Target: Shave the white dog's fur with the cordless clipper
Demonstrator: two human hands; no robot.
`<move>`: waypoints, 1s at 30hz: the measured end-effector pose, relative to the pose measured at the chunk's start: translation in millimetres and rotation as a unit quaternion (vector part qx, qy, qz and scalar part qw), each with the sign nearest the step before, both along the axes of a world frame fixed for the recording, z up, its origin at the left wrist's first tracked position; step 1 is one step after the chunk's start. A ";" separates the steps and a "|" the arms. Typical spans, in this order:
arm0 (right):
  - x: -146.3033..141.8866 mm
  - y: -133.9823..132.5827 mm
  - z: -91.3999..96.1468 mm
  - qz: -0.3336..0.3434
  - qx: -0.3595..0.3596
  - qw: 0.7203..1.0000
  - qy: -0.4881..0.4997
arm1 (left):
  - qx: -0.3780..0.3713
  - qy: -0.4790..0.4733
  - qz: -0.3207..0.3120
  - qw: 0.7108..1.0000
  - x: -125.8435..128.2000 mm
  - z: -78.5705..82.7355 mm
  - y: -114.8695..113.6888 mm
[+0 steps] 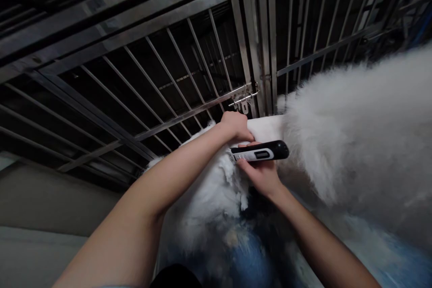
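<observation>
A fluffy white dog (354, 135) fills the right side of the view. My left hand (236, 127) is closed around a shaved white leg of the dog (266, 128) and holds it out sideways. My right hand (261, 174) grips a black and white electric clipper (261, 150) just under that leg, with its head pointing left into the fur. Loose clumps of cut white fur (209, 193) hang below my hands.
Stainless steel cage doors with bars (175, 76) stand right behind the dog, with a sliding latch (243, 98) near my left hand. A second cage door (313, 31) is to the right. A blue surface (388, 256) lies under the dog.
</observation>
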State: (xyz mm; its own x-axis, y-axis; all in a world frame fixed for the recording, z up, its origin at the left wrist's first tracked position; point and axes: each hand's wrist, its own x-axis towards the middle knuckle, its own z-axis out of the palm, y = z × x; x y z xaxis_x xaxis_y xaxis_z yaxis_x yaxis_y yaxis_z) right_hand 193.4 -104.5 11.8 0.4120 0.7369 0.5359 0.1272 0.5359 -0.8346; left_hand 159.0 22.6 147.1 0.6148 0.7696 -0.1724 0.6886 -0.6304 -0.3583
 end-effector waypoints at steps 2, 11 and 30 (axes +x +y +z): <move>-0.6 -1.0 -0.2 -0.053 0.012 0.998 -0.016 | 0.000 -0.004 0.001 1.000 0.1 -0.1 -0.7; -3.7 2.3 -1.2 -0.027 -0.009 1.000 0.015 | 0.000 -0.002 0.001 1.000 0.8 -1.9 -2.1; 13.3 0.4 16.9 0.002 0.000 0.996 -0.088 | -0.017 0.018 0.004 1.000 1.6 -0.1 0.0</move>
